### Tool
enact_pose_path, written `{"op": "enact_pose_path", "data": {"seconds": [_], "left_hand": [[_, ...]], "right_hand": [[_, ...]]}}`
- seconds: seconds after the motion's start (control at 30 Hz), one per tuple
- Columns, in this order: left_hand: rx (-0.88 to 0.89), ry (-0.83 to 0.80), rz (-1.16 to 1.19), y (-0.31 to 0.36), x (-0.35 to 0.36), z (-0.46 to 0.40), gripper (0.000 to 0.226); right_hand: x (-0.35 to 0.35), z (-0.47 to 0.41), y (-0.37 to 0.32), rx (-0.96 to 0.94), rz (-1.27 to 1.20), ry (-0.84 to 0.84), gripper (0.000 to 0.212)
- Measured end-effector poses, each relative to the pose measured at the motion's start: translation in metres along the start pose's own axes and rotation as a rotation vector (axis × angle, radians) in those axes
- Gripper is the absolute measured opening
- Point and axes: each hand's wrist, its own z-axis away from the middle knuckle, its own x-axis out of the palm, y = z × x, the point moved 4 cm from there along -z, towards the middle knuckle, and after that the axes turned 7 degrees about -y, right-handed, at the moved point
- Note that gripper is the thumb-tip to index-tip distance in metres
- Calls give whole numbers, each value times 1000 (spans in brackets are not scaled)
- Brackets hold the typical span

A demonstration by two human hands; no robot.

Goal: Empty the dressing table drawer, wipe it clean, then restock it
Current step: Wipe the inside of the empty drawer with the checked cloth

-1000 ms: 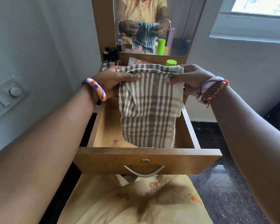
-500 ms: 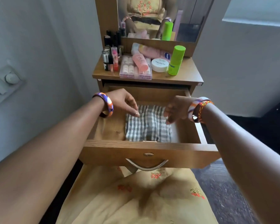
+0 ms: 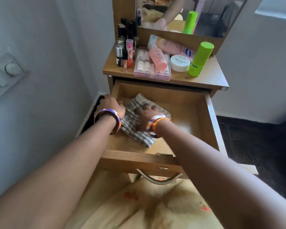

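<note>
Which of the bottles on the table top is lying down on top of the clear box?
The small pink bottle. It lies tilted across the clear box of little bottles, while the green bottle beside the white jar stands upright.

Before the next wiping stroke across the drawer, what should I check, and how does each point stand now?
1. Drawer pulled open: ok.
2. Drawer emptied; only the checked cloth lies inside: ok.
3. Right hand pressing on the cloth: ok.
4. Left hand at the drawer's left wall to steady it: ok.
5. Cosmetics parked on the tabletop, out of the way: ok.
6. Drawer floor already clean: cannot tell.
</note>
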Motion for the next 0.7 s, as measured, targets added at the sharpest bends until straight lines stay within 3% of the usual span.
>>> {"op": "enact_pose_path", "data": {"seconds": [0.13, 0.2, 0.27, 0.43, 0.5, 0.6, 0.7], "left_hand": [[2, -8, -7, -2, 1, 1, 35], [10, -3, 17, -1, 2, 0, 34], [13, -5, 48, -2, 5, -1, 34], [23, 19, 167, -5, 5, -6, 44], [18, 21, 217, -7, 3, -7, 49], [-2, 17, 236, -8, 0, -6, 51], [-2, 12, 252, -7, -1, -3, 48]], "right_hand": [[-4, 14, 77, 270, -86, -200, 44], [-20, 29, 102, 406, -5, -211, 47], [-24, 23, 103, 413, -63, -201, 57], [2, -28, 44, 211, -142, -206, 44], [3, -34, -5, 110, -153, -86, 41], [4, -28, -42, -126, 38, -24, 88], [28, -15, -20, -205, 344, -197, 92]]}}
